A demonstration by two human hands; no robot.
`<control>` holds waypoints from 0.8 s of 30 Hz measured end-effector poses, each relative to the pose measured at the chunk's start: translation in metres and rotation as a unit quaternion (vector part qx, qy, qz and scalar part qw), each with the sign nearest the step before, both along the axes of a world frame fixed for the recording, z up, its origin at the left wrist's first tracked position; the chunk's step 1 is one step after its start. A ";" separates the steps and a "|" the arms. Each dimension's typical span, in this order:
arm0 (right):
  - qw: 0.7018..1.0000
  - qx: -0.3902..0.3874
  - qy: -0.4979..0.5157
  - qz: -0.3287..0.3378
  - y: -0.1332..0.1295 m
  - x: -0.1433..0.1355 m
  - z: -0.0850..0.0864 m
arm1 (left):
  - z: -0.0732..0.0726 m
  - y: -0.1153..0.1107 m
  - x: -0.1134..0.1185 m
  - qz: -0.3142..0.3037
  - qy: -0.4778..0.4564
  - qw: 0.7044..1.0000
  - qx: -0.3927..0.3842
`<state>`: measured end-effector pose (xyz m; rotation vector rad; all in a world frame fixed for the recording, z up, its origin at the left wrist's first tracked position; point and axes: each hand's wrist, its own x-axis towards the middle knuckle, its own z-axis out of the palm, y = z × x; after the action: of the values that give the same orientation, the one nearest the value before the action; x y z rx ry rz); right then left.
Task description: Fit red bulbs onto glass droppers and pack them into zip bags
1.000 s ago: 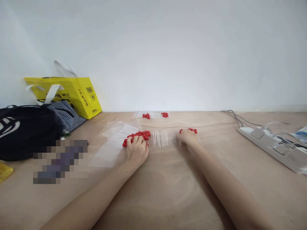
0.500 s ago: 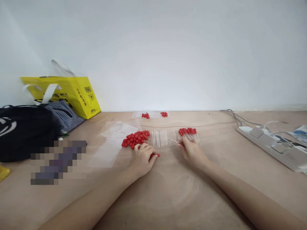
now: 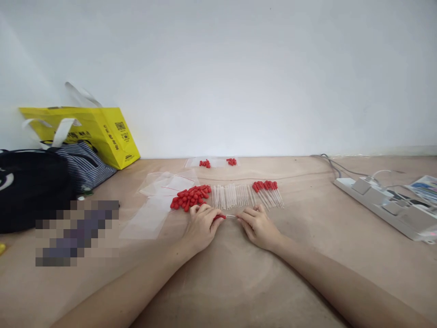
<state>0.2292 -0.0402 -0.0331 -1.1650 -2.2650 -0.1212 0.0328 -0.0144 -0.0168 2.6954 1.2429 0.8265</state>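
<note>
My left hand (image 3: 202, 226) pinches a red rubber dropper bulb (image 3: 220, 217) between thumb and fingers. From the other side, my right hand (image 3: 258, 226) grips a thin clear dropper tube (image 3: 231, 216), whose end meets or nearly meets the bulb's mouth. Just beyond my left hand is a heap of loose red bulbs (image 3: 191, 197). A row of bare clear tubes (image 3: 232, 196) lies side by side in the middle. Right of that row, several droppers with red bulbs fitted (image 3: 268, 193) lie slanted together.
Clear plastic bags (image 3: 146, 214) lie left of the heap; another bag (image 3: 216, 162) with red-bulbed droppers lies by the wall. A yellow bag (image 3: 112, 136), striped pouch (image 3: 85, 164) and black bag (image 3: 34, 191) stand left. A power strip (image 3: 375, 207) with cables sits right.
My right hand has moved left and nearer me, carrying a tube from beside the row to the bulb in my left hand. The left hand stays nearly in place.
</note>
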 end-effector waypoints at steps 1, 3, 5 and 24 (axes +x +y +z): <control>1.000 0.002 0.001 0.001 0.000 -0.001 0.000 | 0.000 0.000 0.000 0.001 -0.004 1.000 -0.002; 1.000 0.006 0.004 0.002 -0.001 -0.001 0.000 | -0.002 0.000 0.001 0.004 -0.017 1.000 -0.009; 1.000 0.011 0.007 0.004 -0.002 -0.002 -0.001 | -0.003 0.001 0.002 0.009 -0.035 0.999 -0.021; 0.995 0.090 -0.028 0.031 -0.003 -0.002 0.000 | -0.001 -0.005 0.006 -0.041 -0.079 0.996 -0.006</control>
<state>0.2270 -0.0430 -0.0334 -1.0085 -2.2827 -0.3290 0.0389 -0.0190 -0.0181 2.5937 1.0917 0.9946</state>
